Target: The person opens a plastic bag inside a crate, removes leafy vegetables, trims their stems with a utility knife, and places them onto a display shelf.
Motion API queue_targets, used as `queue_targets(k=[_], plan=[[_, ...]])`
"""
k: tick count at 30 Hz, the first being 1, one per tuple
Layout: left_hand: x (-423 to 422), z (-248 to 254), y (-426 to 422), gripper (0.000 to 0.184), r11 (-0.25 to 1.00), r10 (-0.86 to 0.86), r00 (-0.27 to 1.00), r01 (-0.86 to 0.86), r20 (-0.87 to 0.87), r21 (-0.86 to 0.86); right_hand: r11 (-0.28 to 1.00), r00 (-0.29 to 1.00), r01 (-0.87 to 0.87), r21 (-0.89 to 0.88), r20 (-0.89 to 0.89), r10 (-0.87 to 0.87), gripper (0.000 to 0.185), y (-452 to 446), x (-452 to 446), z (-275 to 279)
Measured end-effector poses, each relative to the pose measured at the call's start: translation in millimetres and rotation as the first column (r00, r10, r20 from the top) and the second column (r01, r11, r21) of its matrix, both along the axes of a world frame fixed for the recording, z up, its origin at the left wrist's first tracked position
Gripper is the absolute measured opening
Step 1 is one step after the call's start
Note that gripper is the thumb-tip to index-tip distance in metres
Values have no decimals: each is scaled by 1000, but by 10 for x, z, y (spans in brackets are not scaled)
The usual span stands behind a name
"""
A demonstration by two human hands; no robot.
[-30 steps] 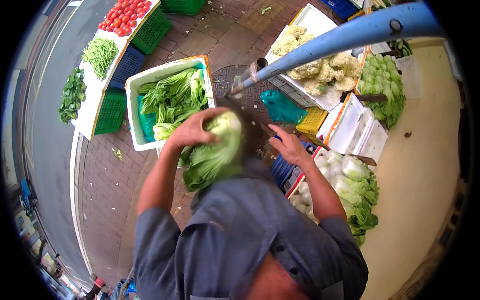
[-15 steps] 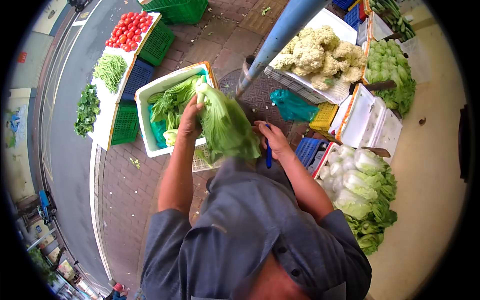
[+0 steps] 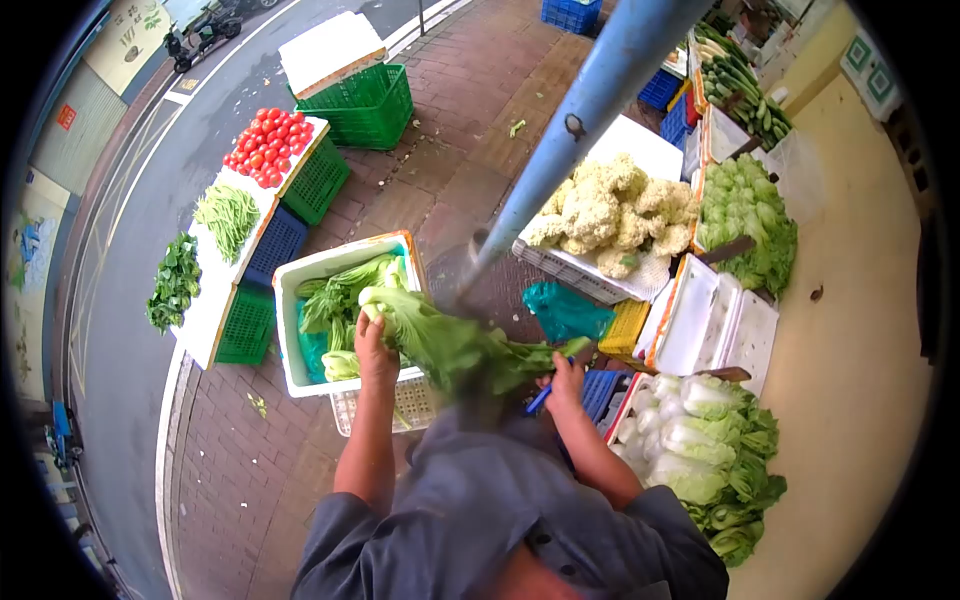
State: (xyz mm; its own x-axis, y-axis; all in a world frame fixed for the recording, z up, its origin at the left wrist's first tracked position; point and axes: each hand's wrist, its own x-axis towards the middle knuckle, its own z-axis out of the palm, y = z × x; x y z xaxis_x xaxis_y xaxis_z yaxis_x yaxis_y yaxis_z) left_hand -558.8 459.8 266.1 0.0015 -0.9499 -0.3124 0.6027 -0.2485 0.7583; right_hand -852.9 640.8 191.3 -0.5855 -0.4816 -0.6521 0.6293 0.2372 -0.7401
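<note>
My left hand (image 3: pixel 376 352) is closed round the pale base of a long leafy green vegetable (image 3: pixel 450 345), held sideways in front of my body. The leaves stretch right, reaching my right hand (image 3: pixel 564 384). In that hand is a slim blue tool (image 3: pixel 538 401); its working end is hard to make out against the leaf tips. Below my left hand sits a white foam box (image 3: pixel 288 345) lined with a teal bag, and more leafy greens (image 3: pixel 335 305) lie inside it.
A blue pole (image 3: pixel 560 150) slants down just beyond the vegetable. On the right are cauliflowers (image 3: pixel 610 215), a teal plastic bag (image 3: pixel 568 312) and napa cabbages (image 3: pixel 690 440). Tomatoes (image 3: pixel 268 147) and green beans (image 3: pixel 228 220) lie on white boards at left. A pale perforated crate (image 3: pixel 385 407) stands near my legs.
The leafy vegetable has swung from hanging downward to lying sideways, its leaf ends now at my right hand. My right hand has moved right, and the blue tool has tilted. The view has shifted.
</note>
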Motion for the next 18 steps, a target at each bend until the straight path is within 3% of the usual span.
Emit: queue_targets(k=[2,4,6,7,9,10,11,12,13,14,16,18], plan=[[98,5,-17,46,997,64,997,-62,-46,42,998,998,46,50,-41,-44,25,176,-213,-26],[219,59,2,46,994,102,991,-99,-92,38,987,982,-71,147,-164,95,26,440,-361,-140],[422,-25,1,46,993,113,989,-112,-90,26,886,890,-254,388,-263,371,33,689,-433,-333],[511,-88,-6,46,993,116,988,-114,-102,26,870,884,-271,412,-252,394,39,806,-426,-508],[632,-91,14,47,994,112,987,-112,-118,8,662,782,-441,606,-103,615,36,947,-393,-738],[635,26,45,48,994,106,988,-108,-116,-8,609,683,-563,559,-99,723,35,1077,-405,-1093],[639,103,64,49,994,101,988,-105,-114,-26,415,553,-649,638,20,833,35,1126,-443,-1488],[694,23,70,52,993,111,987,-113,-118,-14,530,674,-681,505,152,723,35,1082,-396,-1536],[766,-56,102,54,993,118,986,-118,-118,5,533,662,-717,449,199,723,33,860,-484,-1386],[745,-32,147,56,991,133,984,-136,-122,-12,568,662,-706,423,108,742,31,393,-832,-1233],[851,-219,170,60,987,153,980,-158,-129,-29,762,678,-575,297,-349,647,28,-1056,-1848,-338],[795,-46,261,59,986,164,978,-168,-133,-21,889,612,-454,-59,-745,264,27,-2670,-2947,1259]])
